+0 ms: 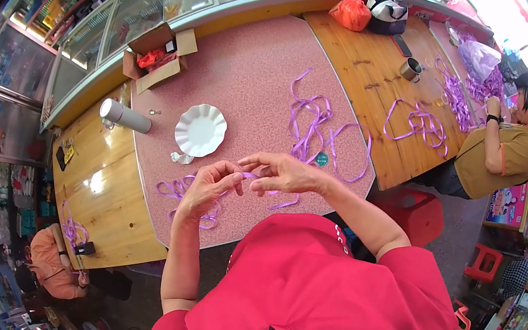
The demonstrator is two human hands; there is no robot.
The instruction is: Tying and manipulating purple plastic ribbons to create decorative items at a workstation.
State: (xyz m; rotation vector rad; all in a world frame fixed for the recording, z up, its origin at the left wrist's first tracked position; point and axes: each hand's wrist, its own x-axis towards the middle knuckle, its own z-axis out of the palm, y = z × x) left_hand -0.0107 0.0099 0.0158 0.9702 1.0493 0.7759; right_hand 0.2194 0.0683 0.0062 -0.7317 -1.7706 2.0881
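Above the near edge of the pink speckled tabletop, my two hands are close together with a short stretch of purple ribbon [248, 175] between them. My left hand [208, 188] pinches the ribbon between thumb and fingertips. From the other side my right hand [289, 173] closes on it, palm down, with its fingertips partly hidden. Loops of purple ribbon [172, 188] lie under and beside my left hand. Beyond my right hand a tangled heap of the same ribbon [309, 121] spreads over the table [251, 58].
A white scalloped plate [200, 131], a grey bottle lying down [126, 116] and an open cardboard box [158, 60] stand ahead to the left. At right, a person in brown [503, 151] handles more ribbon beside a metal mug [411, 69]. Another person [57, 262] sits at left.
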